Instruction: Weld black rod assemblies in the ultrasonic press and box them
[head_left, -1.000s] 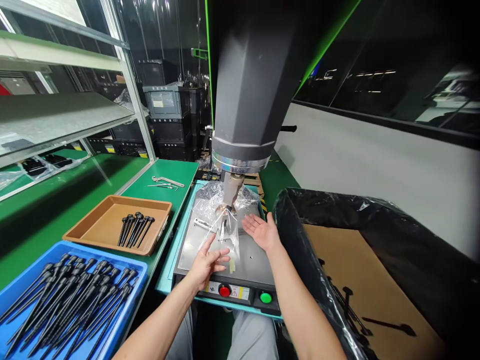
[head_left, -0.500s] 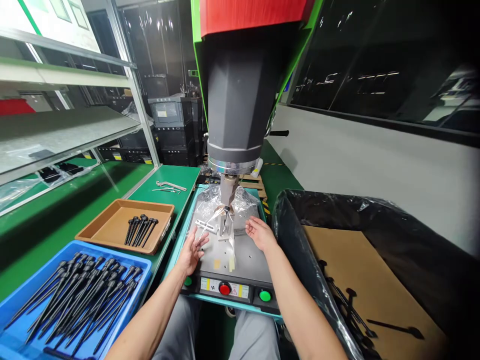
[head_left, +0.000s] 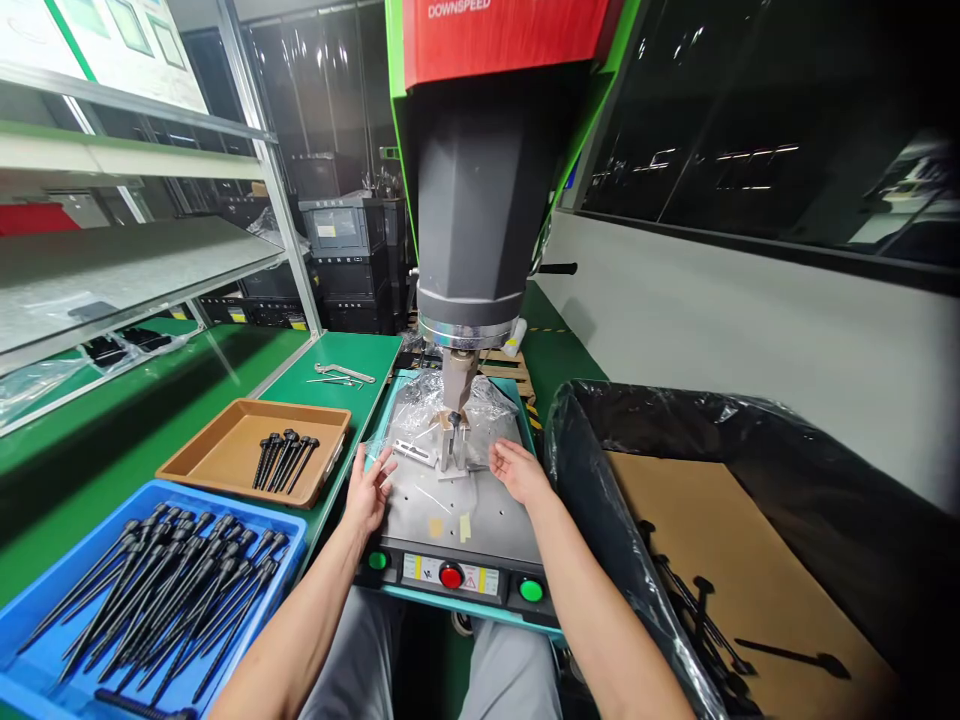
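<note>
My left hand (head_left: 367, 490) is over the left edge of the grey metal machine plate (head_left: 427, 505), fingers spread. Thin clear film shows faintly by its fingertips; whether they touch it I cannot tell. Across from it, my right hand (head_left: 519, 472) hovers right of the metal fixture (head_left: 452, 462), fingers loosely stretched and nothing visible in them. Upright in the fixture is a black part with a knobbed head (head_left: 454, 420), directly under the metal tip (head_left: 457, 378) of the press. Crumpled clear plastic (head_left: 491, 400) lies behind the fixture.
At left, a blue tray (head_left: 296, 545) holds many black knob-headed rods (head_left: 180, 560); a brown tray (head_left: 202, 450) holds several more. A wrench (head_left: 345, 372) lies behind. Green buttons (head_left: 531, 591) and a red button (head_left: 451, 575) line the front. A black-lined box (head_left: 600, 500) stands right.
My left hand has moved left and slightly up, away from the fixture. The clear film in front of the fixture has shifted left with it. My right hand has barely moved.
</note>
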